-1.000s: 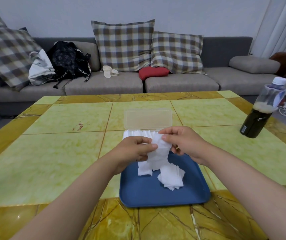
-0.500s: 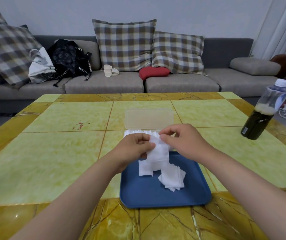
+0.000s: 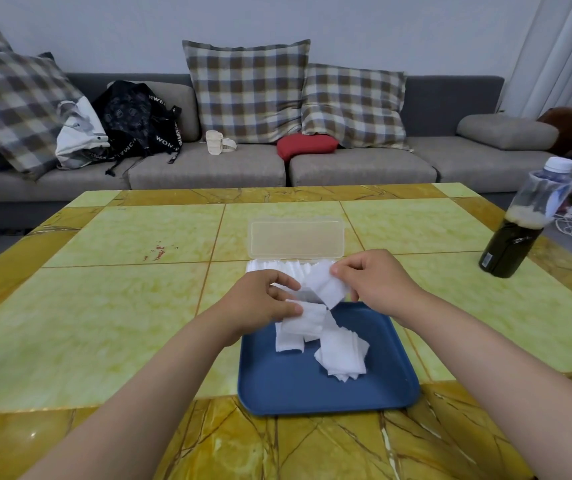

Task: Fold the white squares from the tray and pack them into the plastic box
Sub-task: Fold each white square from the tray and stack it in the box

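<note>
A blue tray (image 3: 326, 393) lies on the table in front of me with a loose pile of white squares (image 3: 341, 355) in it. Behind it stands the clear plastic box (image 3: 295, 239), lid up, with a row of folded white squares (image 3: 277, 266) packed inside. My left hand (image 3: 260, 303) pinches one white square (image 3: 307, 320) over the tray's far edge. My right hand (image 3: 371, 280) pinches another white square (image 3: 326, 285) just in front of the box. The two pieces are held a little apart.
A dark bottle (image 3: 519, 230) with a white cap stands at the table's right edge. Beyond the yellow tiled table (image 3: 104, 306) is a grey sofa (image 3: 364, 164) with checked cushions, a black bag (image 3: 139, 119) and a red pillow (image 3: 307, 147).
Earlier both hands held white material together above the tray. Now the hands have drawn apart, each holding a separate white piece, the right one nearer the box.
</note>
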`<move>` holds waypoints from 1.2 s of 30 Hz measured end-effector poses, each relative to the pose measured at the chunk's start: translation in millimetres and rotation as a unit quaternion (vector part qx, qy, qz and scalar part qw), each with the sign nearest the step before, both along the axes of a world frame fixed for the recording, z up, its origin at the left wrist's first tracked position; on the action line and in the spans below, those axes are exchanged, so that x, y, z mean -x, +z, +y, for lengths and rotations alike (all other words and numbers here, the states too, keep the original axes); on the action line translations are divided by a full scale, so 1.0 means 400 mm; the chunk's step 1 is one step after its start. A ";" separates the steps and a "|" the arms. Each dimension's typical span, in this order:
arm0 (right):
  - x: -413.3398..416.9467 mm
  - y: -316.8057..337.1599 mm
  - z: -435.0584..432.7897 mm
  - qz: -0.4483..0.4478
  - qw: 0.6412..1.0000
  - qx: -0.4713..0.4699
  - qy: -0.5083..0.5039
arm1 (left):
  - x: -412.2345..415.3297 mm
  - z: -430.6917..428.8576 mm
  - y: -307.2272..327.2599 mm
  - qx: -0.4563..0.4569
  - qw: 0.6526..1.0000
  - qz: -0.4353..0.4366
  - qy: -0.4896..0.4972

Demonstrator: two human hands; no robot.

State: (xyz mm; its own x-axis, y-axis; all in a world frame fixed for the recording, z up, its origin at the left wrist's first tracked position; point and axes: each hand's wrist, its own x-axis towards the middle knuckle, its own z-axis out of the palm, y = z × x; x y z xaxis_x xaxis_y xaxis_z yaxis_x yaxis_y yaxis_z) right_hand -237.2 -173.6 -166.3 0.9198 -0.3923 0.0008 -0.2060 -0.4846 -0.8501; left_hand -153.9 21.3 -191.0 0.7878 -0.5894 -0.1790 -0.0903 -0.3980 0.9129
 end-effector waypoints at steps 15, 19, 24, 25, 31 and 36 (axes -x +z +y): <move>0.018 0.035 -0.007 0.048 0.984 -0.088 0.146 | 0.004 -0.007 0.007 0.063 0.991 0.117 0.008; 0.011 0.034 0.010 0.041 0.981 0.001 0.192 | 0.010 -0.007 0.019 0.010 0.997 0.074 -0.026; 0.003 0.032 0.035 0.025 0.974 0.103 0.200 | 0.018 -0.007 0.031 0.025 0.994 0.098 -0.041; 0.002 0.029 0.037 0.026 0.973 0.115 0.197 | 0.018 -0.006 0.032 0.031 0.993 0.107 -0.044; -0.003 0.008 0.044 0.000 0.974 0.155 0.163 | 0.018 0.000 0.045 0.094 0.976 0.189 -0.051; -0.007 -0.007 0.038 -0.002 0.985 0.125 0.122 | 0.019 0.008 0.042 0.101 0.978 0.174 -0.052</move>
State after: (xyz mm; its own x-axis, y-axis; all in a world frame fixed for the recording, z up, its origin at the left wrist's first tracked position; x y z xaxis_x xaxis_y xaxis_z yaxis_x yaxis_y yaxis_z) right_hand -234.5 -158.3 -168.9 0.9864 -0.1470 0.0733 -0.0545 -0.7138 -0.6983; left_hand -161.5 24.4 -174.3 0.6336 -0.7143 -0.2973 0.2086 -0.2123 0.9547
